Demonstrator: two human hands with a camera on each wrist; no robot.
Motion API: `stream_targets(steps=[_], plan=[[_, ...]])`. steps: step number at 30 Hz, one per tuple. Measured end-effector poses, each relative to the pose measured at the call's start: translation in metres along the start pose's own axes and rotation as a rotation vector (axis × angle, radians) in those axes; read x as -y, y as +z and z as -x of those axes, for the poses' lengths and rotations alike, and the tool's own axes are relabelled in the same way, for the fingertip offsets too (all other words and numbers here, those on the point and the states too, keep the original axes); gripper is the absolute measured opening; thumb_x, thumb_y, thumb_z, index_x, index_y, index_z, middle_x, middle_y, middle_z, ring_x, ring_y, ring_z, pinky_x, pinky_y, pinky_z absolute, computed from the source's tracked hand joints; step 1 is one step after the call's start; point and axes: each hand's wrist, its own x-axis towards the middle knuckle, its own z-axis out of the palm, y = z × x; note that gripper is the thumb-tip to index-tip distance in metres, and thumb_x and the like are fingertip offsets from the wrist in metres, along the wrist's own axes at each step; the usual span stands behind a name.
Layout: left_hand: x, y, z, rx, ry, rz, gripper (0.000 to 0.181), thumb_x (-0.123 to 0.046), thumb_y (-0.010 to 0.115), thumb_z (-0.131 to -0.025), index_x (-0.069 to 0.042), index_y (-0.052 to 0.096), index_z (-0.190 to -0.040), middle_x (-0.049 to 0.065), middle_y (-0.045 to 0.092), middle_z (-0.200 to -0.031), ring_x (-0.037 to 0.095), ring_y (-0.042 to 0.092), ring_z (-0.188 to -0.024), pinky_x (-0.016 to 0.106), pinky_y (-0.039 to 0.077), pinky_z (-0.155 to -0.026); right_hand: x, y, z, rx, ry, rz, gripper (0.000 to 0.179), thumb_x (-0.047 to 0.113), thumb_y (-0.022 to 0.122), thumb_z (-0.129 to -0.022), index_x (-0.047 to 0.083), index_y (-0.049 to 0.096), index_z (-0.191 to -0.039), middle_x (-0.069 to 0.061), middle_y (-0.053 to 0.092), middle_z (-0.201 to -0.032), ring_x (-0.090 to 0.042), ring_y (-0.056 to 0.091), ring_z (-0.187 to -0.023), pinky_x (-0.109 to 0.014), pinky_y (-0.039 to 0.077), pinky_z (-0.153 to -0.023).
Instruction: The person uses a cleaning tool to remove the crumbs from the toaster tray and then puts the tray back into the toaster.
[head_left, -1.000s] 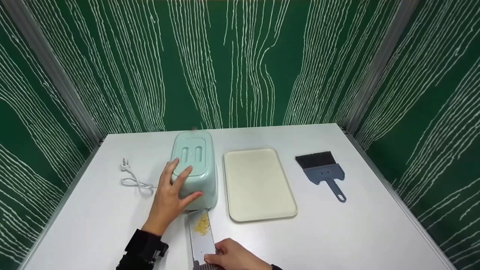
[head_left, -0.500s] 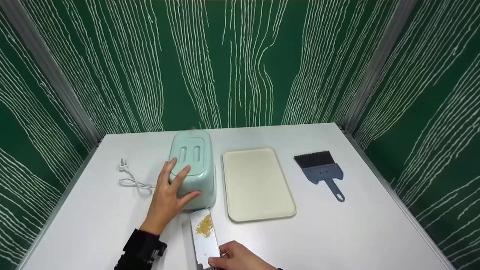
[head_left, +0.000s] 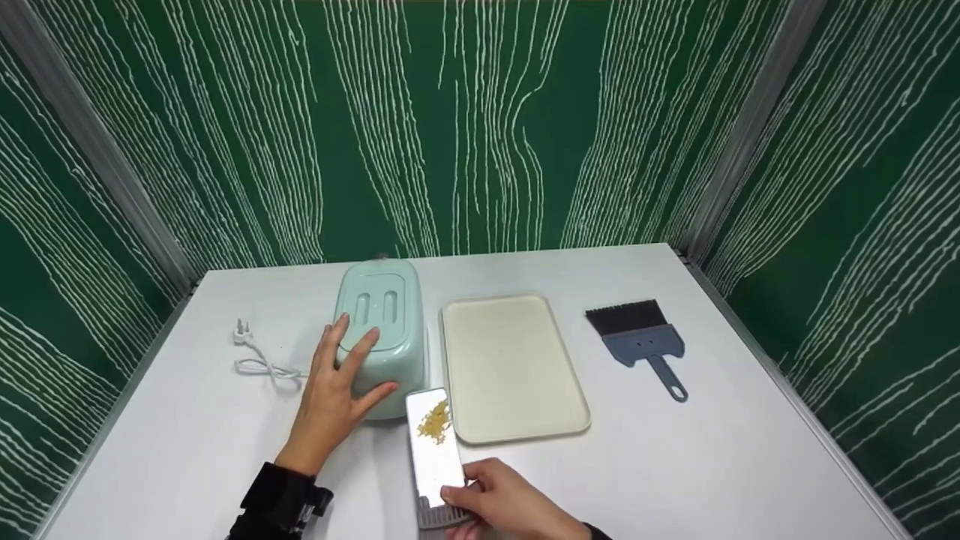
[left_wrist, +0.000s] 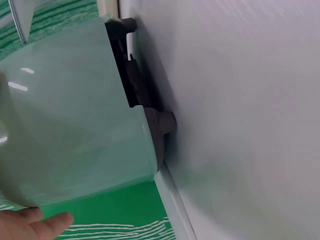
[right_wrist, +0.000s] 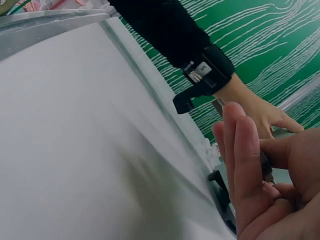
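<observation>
A mint-green toaster [head_left: 390, 367] stands left of the middle of the table, two long slots marked in its lidded top. My left hand [head_left: 326, 397] rests on its near left corner, fingers spread over the top and thumb against the near end. In the left wrist view, fingertips [left_wrist: 52, 225] show beside the toaster wall [left_wrist: 75, 115], whose dark feet meet the tabletop. My right hand [head_left: 510, 495] pinches the ribbed grey handle of a crumb tray [head_left: 439, 465], thumb on top. Yellow crumbs [head_left: 435, 421] lie toward the crumb tray's far end. Curled fingers [right_wrist: 245, 155] hide much of the handle in the right wrist view.
A cream rectangular tray [head_left: 517, 367] lies flat right of the toaster, close beside the crumb tray's far end. Farther right lies a blue-grey hand brush [head_left: 645, 345] with black bristles. The white power cord [head_left: 266, 366] and plug sit left of the toaster. Green walls enclose the table.
The crumb tray has come away from the toaster's near end and shifted right and slightly upward in the head view with my right hand. My left hand stays on the toaster.
</observation>
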Motion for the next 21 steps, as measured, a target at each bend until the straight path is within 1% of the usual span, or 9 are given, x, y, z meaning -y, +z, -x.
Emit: stream_targets(steps=[4, 8, 11, 14, 17, 21], plan=[[-0.007, -0.001, -0.002, 0.021, -0.045, 0.030, 0.086, -0.039, 0.086, -0.090, -0.031, 0.043, -0.164, 0.024, 0.027, -0.173, 0.062, 0.024, -0.158, 0.077, 0.037, -0.118, 0.008, -0.008, 0.002, -0.011, -0.012, -0.062, 0.020, 0.019, 0.067, -0.107, 0.000, 0.071, -0.114, -0.006, 0.077, -0.077, -0.006, 0.072, -0.061, -0.018, 0.059, -0.057], [-0.016, -0.002, -0.005, 0.027, -0.078, 0.040, 0.077, -0.040, 0.077, -0.098, -0.033, 0.040, -0.165, 0.025, 0.025, -0.174, 0.063, 0.017, -0.159, 0.086, 0.027, -0.118, 0.013, -0.016, 0.003, -0.028, -0.064, -0.079, 0.021, 0.016, 0.067, -0.107, -0.003, 0.069, -0.112, -0.013, 0.079, -0.081, -0.007, 0.074, -0.062, -0.020, 0.061, -0.057], [-0.025, -0.003, -0.008, 0.019, -0.087, 0.033, 0.072, -0.043, 0.072, -0.101, -0.034, 0.041, -0.165, 0.025, 0.025, -0.175, 0.062, 0.016, -0.160, 0.090, 0.021, -0.116, 0.016, -0.022, 0.003, -0.046, -0.098, -0.083, 0.021, 0.015, 0.067, -0.107, -0.005, 0.068, -0.110, -0.017, 0.080, -0.084, -0.007, 0.074, -0.062, -0.020, 0.061, -0.058], [-0.034, -0.004, -0.010, 0.009, -0.069, 0.019, 0.071, -0.045, 0.070, -0.101, -0.033, 0.042, -0.165, 0.026, 0.025, -0.175, 0.058, 0.017, -0.162, 0.090, 0.019, -0.117, 0.021, -0.028, 0.003, -0.067, -0.120, -0.093, 0.022, 0.015, 0.067, -0.107, -0.006, 0.068, -0.111, -0.017, 0.080, -0.083, -0.008, 0.074, -0.062, -0.021, 0.061, -0.057], [-0.044, -0.005, -0.011, 0.000, -0.035, 0.002, 0.069, -0.051, 0.066, -0.103, -0.032, 0.043, -0.165, 0.027, 0.027, -0.174, 0.055, 0.022, -0.162, 0.089, 0.018, -0.119, 0.025, -0.035, 0.003, -0.088, -0.135, -0.098, 0.023, 0.016, 0.066, -0.107, -0.007, 0.067, -0.112, -0.016, 0.080, -0.084, -0.009, 0.075, -0.063, -0.022, 0.062, -0.058], [-0.058, -0.005, -0.013, -0.018, 0.015, -0.008, 0.066, -0.064, 0.050, -0.107, -0.031, 0.045, -0.164, 0.027, 0.031, -0.172, 0.053, 0.028, -0.160, 0.085, 0.020, -0.121, 0.029, -0.045, 0.002, -0.113, -0.145, -0.097, 0.026, 0.018, 0.066, -0.107, -0.007, 0.066, -0.113, -0.014, 0.080, -0.083, -0.008, 0.075, -0.064, -0.021, 0.062, -0.059]])
